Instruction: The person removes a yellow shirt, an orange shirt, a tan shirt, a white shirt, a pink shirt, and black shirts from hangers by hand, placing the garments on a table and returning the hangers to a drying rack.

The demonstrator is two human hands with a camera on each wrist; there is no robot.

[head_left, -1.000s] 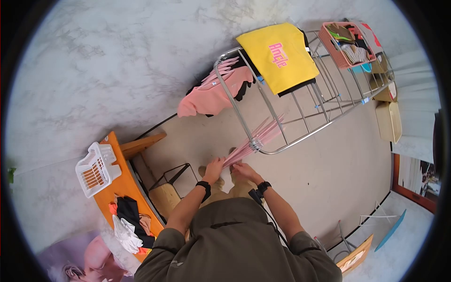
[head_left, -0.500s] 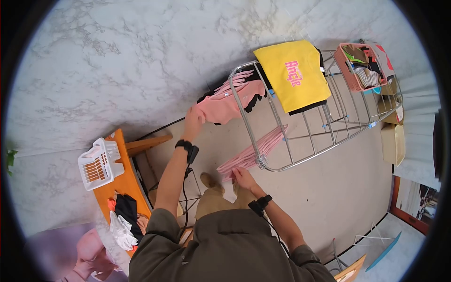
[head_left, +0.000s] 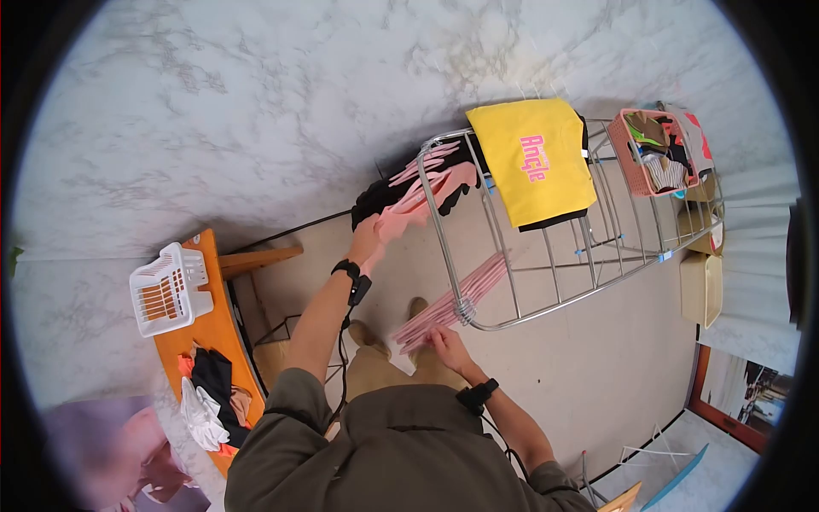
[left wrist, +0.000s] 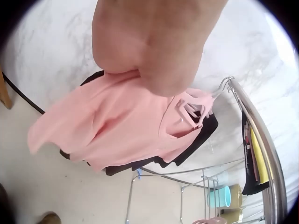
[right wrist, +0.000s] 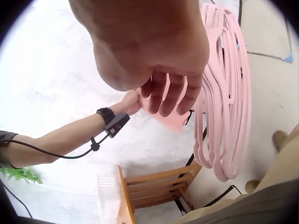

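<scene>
My left hand [head_left: 367,241] grips the edge of a pink shirt [left wrist: 121,126] that hangs on a pink hanger at the rack's near end. In the left wrist view the back of the hand hides where the fingers meet the cloth. Dark garments [head_left: 372,200] hang behind the shirt. A bunch of empty pink hangers [right wrist: 229,102] hangs from the rack's corner. Right beside their lower ends is my right hand [head_left: 448,348], its fingers loosely bent and spread, with nothing between them in the right wrist view.
The metal drying rack [head_left: 554,299] carries a folded yellow shirt [head_left: 546,188] and a pink basket [head_left: 627,154] of small clothes. To the left, an orange bench [head_left: 175,346] bears a white basket [head_left: 166,286] and a pile of clothes [head_left: 213,388]. A beige bin [head_left: 701,290] stands at right.
My left hand has left the hangers, reached out to the pink shirt and drawn its edge sideways. The right hand has stayed by the hangers, which now hang from the rack's corner.
</scene>
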